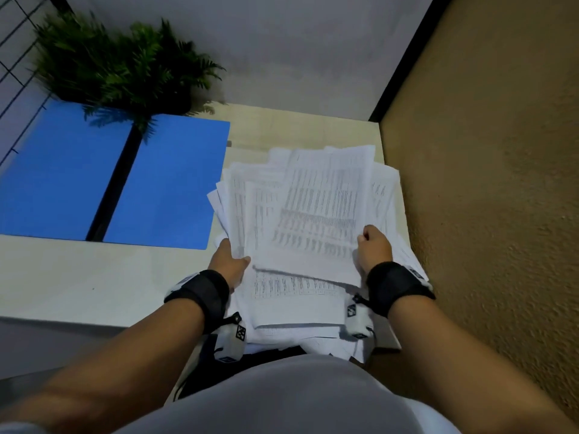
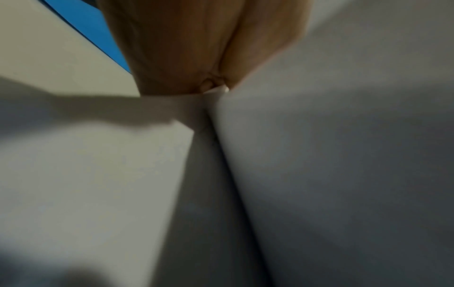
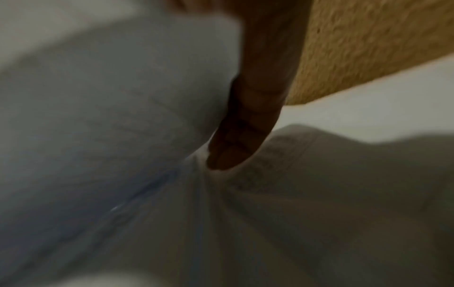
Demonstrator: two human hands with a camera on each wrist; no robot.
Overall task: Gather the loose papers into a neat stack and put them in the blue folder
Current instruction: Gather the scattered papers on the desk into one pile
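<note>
- The desk (image 1: 78, 283) is pale and stands against a textured tan wall (image 1: 488, 198) on the right; it carries everything the task needs
- The blue folder (image 1: 169, 183) lies open and flat on the desk's left half, both leaves bare, with no sheet inside it yet
- A potted fern (image 1: 125, 67) sits behind the folder, its fronds hanging over the folder's far edge
- The loose papers (image 1: 313, 208) form a fanned, uneven heap just right of the folder; more sheets lie underneath and spill toward the desk's near edge
- The left hand (image 1: 228, 261) grips the heap's left edge, thumb on top and fingers tucked beneath
- The right hand (image 1: 374, 249) holds the right edge, fingers curled around the sheets; the blurred wrist view seems to show one fingertip pressed among the pages
- Judged from this, gathering is underway but not finished: edges need squaring, stray lower sheets need collecting, and the move into the folder remains
</note>
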